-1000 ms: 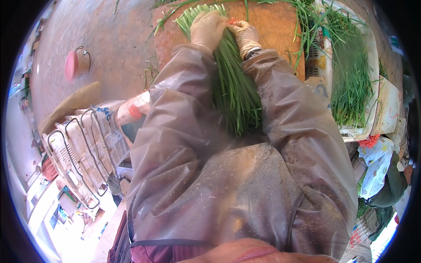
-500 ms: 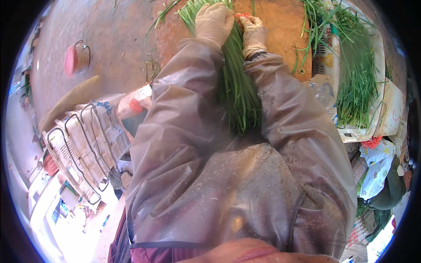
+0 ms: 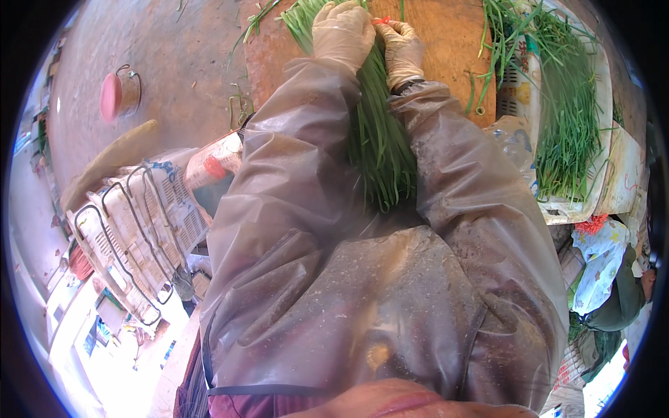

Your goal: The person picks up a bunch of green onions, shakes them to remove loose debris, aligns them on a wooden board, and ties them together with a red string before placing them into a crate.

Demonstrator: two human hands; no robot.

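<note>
Slender green leaf bundle [image 3: 382, 150], pale stalk ends [image 3: 300, 24], left of the hands [image 3: 343, 36] gripping it, right pinching red tie [image 3: 380, 21]

Only unreadable print [image 3: 521, 92] on the white crate [image 3: 605, 90] at right

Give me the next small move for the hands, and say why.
I'd likely pull the red strip gently with the right hand while the left hand steadies the green bunch: the right pinches the strip beside the bunch, and the left lies over it near the pale ends. Whether the strip circles the bunch is hidden.
</note>
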